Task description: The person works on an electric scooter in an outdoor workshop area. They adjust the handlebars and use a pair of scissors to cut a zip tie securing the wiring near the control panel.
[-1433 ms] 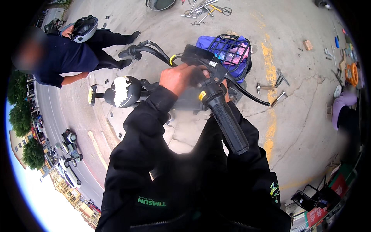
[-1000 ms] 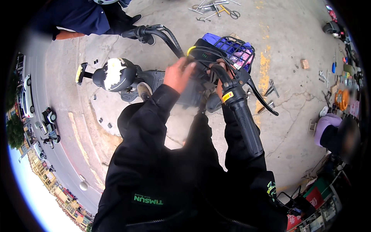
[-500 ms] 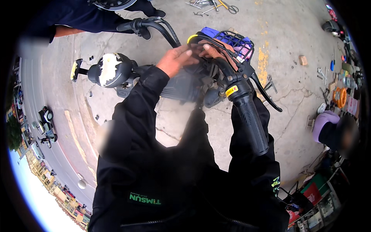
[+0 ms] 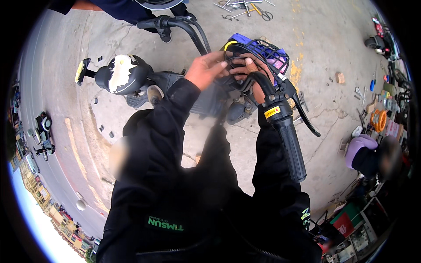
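Note:
Beyond the near handlebar grip [image 4: 291, 151] of a partly stripped scooter, my two hands work close together among thin black cables [image 4: 258, 53]. My left hand [image 4: 205, 69] comes from the left, its thumb and fingers closing on a black cable at their tips. Facing it, my right hand [image 4: 259, 74] has its fingers curled and thumb raised, with a thin black cable between them; the handlebar hides part of this hand. A yellow sleeve [image 4: 230, 45] covers one bend of cable just beyond the fingertips. The black brake lever [image 4: 307, 116] sticks out right of the grip.
A wire basket [image 4: 280, 55] with purple and pink contents sits beyond my right hand. The other handlebar end [image 4: 151, 23] is near a person's dark-clothed leg [image 4: 116, 11]. The scooter's torn seat [image 4: 123, 74] lies left. Tools [image 4: 247, 8] are scattered on the concrete; a person crouches right.
My right hand's thumb has lifted and its fingers show more. My left hand stays by the cables. The view has shifted slightly, and the handlebar grip sits a little lower.

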Demonstrator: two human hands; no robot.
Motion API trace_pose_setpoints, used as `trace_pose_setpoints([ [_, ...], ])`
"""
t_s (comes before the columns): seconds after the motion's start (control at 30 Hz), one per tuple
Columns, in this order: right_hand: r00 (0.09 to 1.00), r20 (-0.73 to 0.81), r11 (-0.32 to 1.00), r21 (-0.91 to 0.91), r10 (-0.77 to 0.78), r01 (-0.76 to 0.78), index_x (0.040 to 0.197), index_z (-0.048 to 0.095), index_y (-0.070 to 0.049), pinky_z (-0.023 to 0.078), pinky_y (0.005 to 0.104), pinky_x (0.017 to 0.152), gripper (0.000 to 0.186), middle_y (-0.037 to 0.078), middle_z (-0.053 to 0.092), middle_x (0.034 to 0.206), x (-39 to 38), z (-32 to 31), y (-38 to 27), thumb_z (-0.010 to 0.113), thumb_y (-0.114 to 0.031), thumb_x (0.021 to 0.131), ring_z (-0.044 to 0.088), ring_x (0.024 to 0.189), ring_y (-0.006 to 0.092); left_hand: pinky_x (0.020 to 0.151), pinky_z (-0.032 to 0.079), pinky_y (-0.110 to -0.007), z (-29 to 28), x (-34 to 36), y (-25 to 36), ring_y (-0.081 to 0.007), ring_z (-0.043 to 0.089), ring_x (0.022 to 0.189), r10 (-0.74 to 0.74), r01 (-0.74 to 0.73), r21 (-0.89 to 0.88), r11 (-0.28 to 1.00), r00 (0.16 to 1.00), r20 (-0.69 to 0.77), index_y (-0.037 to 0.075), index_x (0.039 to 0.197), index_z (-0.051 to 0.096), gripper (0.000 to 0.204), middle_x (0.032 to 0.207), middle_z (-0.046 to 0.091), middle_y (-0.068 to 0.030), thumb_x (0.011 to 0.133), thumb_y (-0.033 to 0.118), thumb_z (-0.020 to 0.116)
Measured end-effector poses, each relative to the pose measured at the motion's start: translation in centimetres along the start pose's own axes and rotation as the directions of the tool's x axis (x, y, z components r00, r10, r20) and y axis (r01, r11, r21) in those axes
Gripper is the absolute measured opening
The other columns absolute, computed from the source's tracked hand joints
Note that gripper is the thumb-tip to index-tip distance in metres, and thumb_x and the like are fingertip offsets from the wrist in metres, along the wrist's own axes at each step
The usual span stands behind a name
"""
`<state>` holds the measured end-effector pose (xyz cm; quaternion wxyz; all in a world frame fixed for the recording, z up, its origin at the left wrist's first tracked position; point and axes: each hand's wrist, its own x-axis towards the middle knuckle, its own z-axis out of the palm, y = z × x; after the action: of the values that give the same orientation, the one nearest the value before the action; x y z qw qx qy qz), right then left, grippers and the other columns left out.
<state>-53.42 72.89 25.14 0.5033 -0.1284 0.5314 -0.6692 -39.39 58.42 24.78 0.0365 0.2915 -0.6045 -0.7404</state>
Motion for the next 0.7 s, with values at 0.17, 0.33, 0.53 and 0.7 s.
trace_pose_setpoints([
  [0.17, 1.0, -0.017, 1.0, 0.003, 0.002, -0.002, 0.123, 0.059, -0.001, 0.054, 0.0276, 0.072, 0.032, 0.015, 0.069, 0.108, 0.1, -0.5, 0.4, 0.055, -0.025, 0.101, 0.07, 0.086, 0.0211, 0.079, 0.054, -0.028, 0.6, -0.3, 1.2, -0.0149, 0.068, 0.086, 0.224, -0.153, 0.343, 0.927, 0.958, -0.179, -0.001, 0.124, 0.061, 0.042, 0.104, 0.069, -0.0089, 0.088, 0.019, 0.073],
  [0.33, 0.999, 0.051, 1.0, -0.017, -0.01, 0.011, 0.123, 0.06, -0.002, 0.055, 0.0267, 0.073, 0.031, 0.014, 0.07, 0.107, -0.1, -0.7, 0.8, 0.058, -0.021, 0.099, 0.07, 0.086, 0.0197, 0.074, 0.055, -0.028, 3.3, -0.9, 2.0, -0.016, 0.07, 0.077, 0.305, 0.002, 0.564, 0.826, 0.84, -0.449, -0.005, 0.105, 0.07, 0.039, 0.084, 0.073, -0.0122, 0.079, 0.023, 0.081],
  [0.53, 0.975, 0.201, 0.995, 0.007, 0.099, -0.102, 0.122, 0.062, -0.003, 0.055, 0.0274, 0.077, 0.032, 0.012, 0.071, 0.106, 0.6, -1.2, -0.3, 0.062, -0.024, 0.097, 0.07, 0.089, 0.0184, 0.076, 0.053, -0.026, 3.8, -2.9, 1.1, -0.013, 0.068, 0.081, 0.097, 0.05, 0.235, 0.971, 0.813, -0.574, -0.006, 0.104, 0.071, 0.036, 0.089, 0.074, -0.012, 0.08, 0.018, 0.079],
  [0.7, 0.951, 0.279, 0.989, 0.023, 0.131, -0.144, 0.122, 0.063, -0.005, 0.054, 0.0295, 0.08, 0.036, 0.012, 0.071, 0.105, 1.0, -1.6, -0.4, 0.066, -0.027, 0.094, 0.069, 0.094, 0.0197, 0.078, 0.052, -0.026, 4.0, -4.3, -1.7, -0.0131, 0.066, 0.083, 0.062, -0.084, -0.013, 0.996, 0.823, -0.565, -0.007, 0.105, 0.071, 0.032, 0.095, 0.073, -0.0106, 0.083, 0.016, 0.078],
])
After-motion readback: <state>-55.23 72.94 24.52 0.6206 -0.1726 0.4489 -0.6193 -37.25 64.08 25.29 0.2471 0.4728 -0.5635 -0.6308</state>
